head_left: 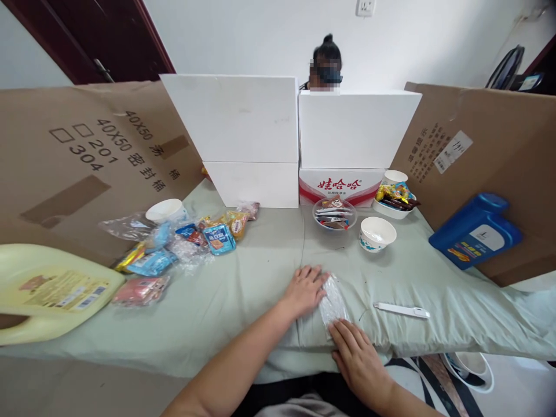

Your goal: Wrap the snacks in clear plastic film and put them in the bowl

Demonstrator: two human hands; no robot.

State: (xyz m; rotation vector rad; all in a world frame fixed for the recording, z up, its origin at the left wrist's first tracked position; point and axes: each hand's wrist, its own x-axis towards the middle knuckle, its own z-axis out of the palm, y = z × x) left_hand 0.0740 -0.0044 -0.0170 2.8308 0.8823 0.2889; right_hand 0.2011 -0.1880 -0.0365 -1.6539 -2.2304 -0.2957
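Note:
A clear, crinkled plastic packet [333,301] lies on the pale green cloth near the table's front edge. At its upper left, my left hand [306,289] rests with fingers stretched and slightly spread, the fingertips at the packet's edge. My right hand [357,353] lies flat over the packet's lower end, its fingers extended. What the packet contains, if anything, cannot be made out. To the right of my hands sits a white utility knife [402,310]. Beyond them stand a patterned paper bowl [377,234] and a clear bowl [335,214] of small packets.
Snack packets [219,238] and a white bowl [166,211] are at left, near a yellow jug [52,295]. A blue bottle [475,231] leans at right by a candy-filled bowl [394,202]. White boxes [256,124] and cardboard walls [87,145] enclose the table; a person [326,63] is behind.

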